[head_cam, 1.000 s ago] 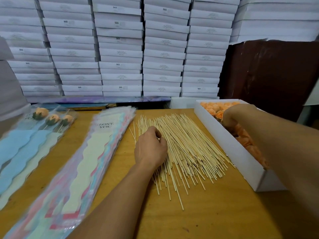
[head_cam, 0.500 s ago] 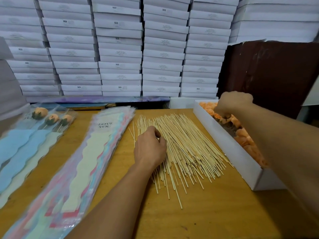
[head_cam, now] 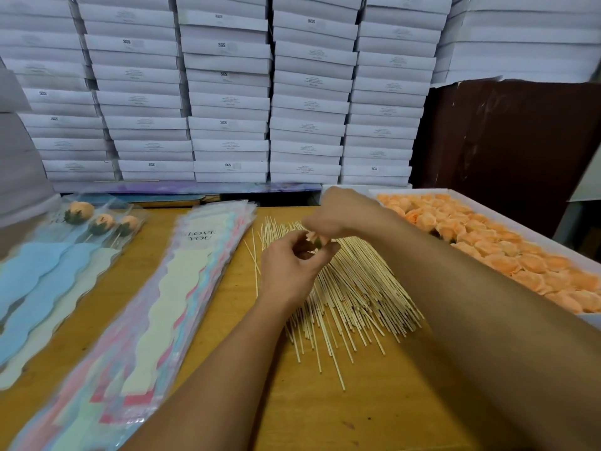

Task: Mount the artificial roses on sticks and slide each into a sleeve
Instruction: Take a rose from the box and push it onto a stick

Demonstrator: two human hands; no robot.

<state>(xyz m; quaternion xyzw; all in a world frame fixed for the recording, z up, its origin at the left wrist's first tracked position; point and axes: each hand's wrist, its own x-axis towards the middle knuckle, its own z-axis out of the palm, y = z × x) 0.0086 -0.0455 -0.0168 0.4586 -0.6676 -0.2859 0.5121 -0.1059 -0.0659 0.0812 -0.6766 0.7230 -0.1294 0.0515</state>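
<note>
"LOVE YOU" is printed in dark capitals on the top sleeve of the stack just left of the sticks. Behind the sticks, several stacked white boxes carry "SGS" marks; their smaller print is unreadable.

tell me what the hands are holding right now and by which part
The right hand pinches a small orange artificial rose by its bloom. The left hand's curled fingers meet it; any stick there cannot be told.

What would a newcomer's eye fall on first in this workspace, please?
Probably the wall of stacked white boxes filling the background. Next, the fan of wooden sticks mid-table and the box of orange roses at right, with both hands meeting over the sticks around a single rose.
</note>
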